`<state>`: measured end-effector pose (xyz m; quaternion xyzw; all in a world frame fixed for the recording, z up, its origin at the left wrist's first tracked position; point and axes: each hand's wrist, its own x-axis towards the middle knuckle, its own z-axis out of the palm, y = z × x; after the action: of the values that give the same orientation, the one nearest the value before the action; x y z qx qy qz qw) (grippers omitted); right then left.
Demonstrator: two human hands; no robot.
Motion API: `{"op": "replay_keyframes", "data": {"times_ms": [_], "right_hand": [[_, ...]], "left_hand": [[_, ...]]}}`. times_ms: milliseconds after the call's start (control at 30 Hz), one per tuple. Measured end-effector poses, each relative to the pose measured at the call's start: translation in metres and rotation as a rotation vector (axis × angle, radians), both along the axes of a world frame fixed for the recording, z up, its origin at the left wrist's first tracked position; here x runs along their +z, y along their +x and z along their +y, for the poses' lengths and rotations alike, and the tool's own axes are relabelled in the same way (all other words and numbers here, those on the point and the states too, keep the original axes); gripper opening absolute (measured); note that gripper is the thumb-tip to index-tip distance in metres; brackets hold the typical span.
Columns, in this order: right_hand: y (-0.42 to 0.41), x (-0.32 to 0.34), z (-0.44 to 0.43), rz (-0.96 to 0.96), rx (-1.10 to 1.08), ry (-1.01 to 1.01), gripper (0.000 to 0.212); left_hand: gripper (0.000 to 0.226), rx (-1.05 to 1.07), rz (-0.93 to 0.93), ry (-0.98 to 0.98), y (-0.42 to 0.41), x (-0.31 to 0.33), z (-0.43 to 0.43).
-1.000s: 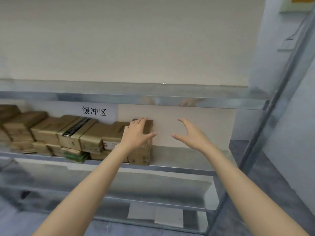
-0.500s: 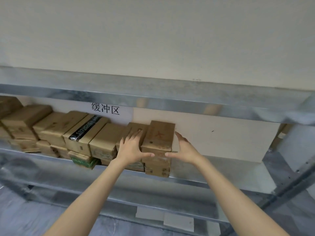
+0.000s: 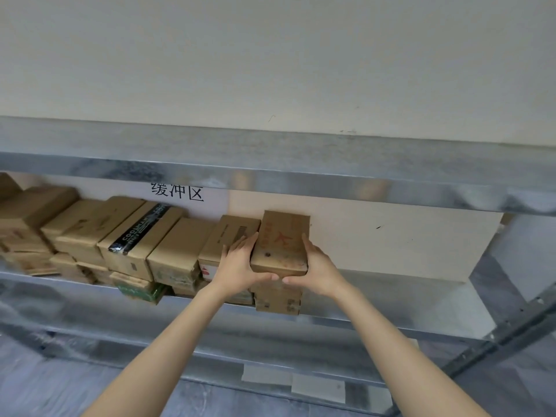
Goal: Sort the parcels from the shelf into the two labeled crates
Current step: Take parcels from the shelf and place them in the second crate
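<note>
My left hand [image 3: 237, 266] and right hand [image 3: 319, 272] clasp the end parcel [image 3: 281, 239] by its sides, bare shelf [image 3: 391, 299] open at its 3 o'clock.

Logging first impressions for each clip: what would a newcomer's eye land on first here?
The left hand and right hand grip a red-marked parcel from either side at centre, directly above a lower box. To its left, stacked cardboard boxes crowd the metal shelf, beneath a printed sign on the wall.
</note>
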<state>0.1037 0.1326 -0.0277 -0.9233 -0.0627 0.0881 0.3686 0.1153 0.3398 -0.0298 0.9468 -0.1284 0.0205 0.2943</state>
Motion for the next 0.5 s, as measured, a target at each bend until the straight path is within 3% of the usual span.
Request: {"op": "replay_keyframes", "data": {"times_ms": [500], "right_hand": [[-0.125,0.045,-0.071,-0.127,-0.088,0.050,0.119]], "left_hand": [[0.103,-0.169,0.118,-0.226,-0.105,0.056,-0.069]]}}
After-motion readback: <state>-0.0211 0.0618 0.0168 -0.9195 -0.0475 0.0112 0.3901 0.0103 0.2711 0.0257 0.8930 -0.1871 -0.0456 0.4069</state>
